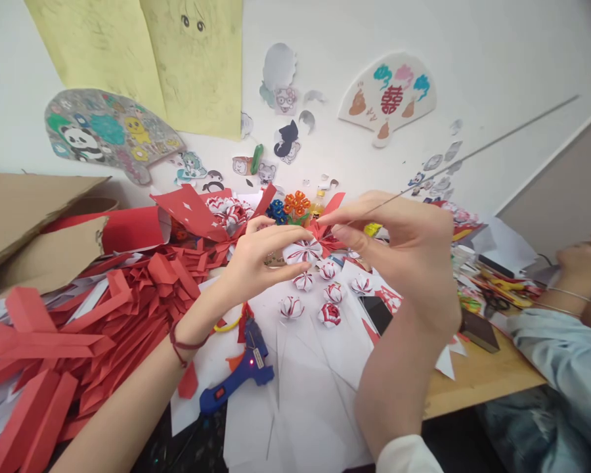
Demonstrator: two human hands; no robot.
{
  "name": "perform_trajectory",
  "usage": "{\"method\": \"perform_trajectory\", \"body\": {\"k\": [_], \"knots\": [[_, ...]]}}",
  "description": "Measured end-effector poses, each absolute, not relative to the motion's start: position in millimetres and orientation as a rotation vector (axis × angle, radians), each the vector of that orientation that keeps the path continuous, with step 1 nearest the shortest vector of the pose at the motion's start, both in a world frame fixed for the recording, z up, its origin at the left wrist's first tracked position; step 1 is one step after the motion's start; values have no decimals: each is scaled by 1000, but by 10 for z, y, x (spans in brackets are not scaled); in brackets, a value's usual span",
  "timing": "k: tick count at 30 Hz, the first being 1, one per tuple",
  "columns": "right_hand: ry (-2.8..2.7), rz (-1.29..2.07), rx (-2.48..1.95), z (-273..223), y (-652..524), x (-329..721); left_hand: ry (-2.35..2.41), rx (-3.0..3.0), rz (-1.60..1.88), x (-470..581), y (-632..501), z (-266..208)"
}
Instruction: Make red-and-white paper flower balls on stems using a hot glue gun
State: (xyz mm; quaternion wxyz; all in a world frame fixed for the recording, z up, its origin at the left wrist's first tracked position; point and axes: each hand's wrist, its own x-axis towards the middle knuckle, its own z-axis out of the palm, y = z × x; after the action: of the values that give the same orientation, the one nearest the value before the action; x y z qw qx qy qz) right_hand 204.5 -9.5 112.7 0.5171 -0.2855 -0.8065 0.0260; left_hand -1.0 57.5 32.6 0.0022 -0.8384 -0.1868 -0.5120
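Observation:
My left hand (270, 253) holds a red-and-white folded paper flower (303, 251) between thumb and fingers, above the paper-covered table. Close beside it, my right hand (394, 243) pinches a long thin grey wire (477, 150) between thumb and forefinger. The wire slants up to the right; its near end is at the flower, but I cannot tell whether it goes in. Several more paper flowers lie below on white sheets (305, 394), among them a redder one (329, 315). A blue glue gun (241, 371) with a lit red light lies below my left hand.
Folded red paper strips (142, 315) heap up at left beside cardboard (34, 217). A phone (375, 314) lies right of the flowers. Further right are scissors (496, 302) and another person's arm (576, 276). Decorated paper fans (389, 98) hang on the wall behind.

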Motion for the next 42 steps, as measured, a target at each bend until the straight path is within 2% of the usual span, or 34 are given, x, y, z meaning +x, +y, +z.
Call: {"method": "perform_trajectory", "body": {"k": [31,42], "knots": [[-1875,51,-727,1041,-24,1967,-627,-2617,-1585,47,572,293],[-2133,175,-934,1057,126,2104,-649,-2579,-1706,-37,586,369]]}}
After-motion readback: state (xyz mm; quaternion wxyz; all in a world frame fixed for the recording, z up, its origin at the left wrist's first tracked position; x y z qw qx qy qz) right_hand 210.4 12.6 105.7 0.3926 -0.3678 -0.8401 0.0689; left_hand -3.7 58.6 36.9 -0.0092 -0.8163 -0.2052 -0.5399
